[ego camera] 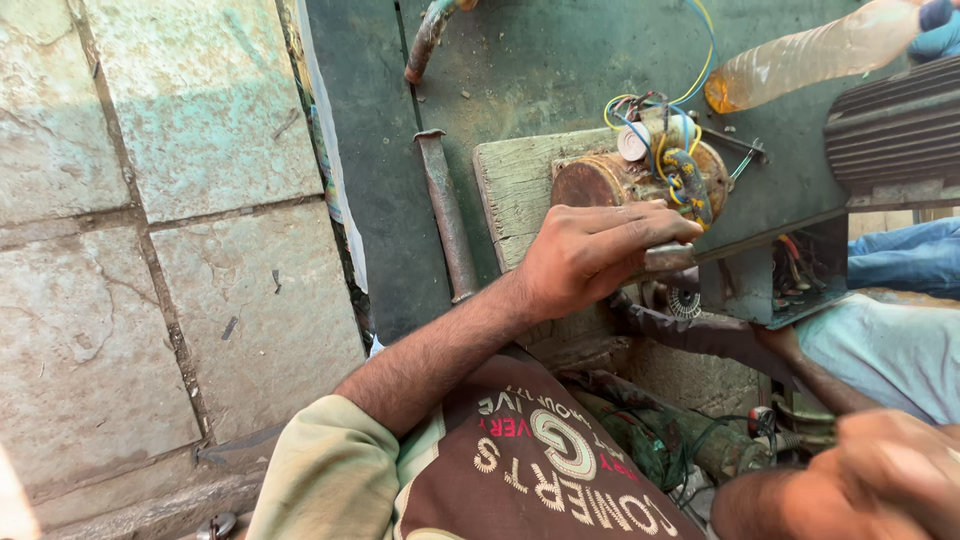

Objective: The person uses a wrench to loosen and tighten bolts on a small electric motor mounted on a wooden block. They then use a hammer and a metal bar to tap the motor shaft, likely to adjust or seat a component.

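My left hand (590, 258) reaches forward over a wooden block (512, 185) and rests against a rusty cylindrical motor part (600, 180). Its fingers are curled around a small grey metal piece (672, 259) at the part's lower edge. Yellow, blue and white wires (660, 120) and a small white round cap sit on top of the rusty part. My right hand (890, 472) is blurred at the lower right, close to a dirty green power tool (660, 450) with a cable; whether it holds anything is unclear.
A rusty steel bar (447, 215) and a bent pipe (428, 38) lie on the green metal surface (370, 150). A ribbed dark motor housing (890, 130) stands at right. Someone's gloved hand holds a plastic bottle (800, 60). A co-worker's arm (720, 335) reaches in. Stone paving (150, 250) lies at left.
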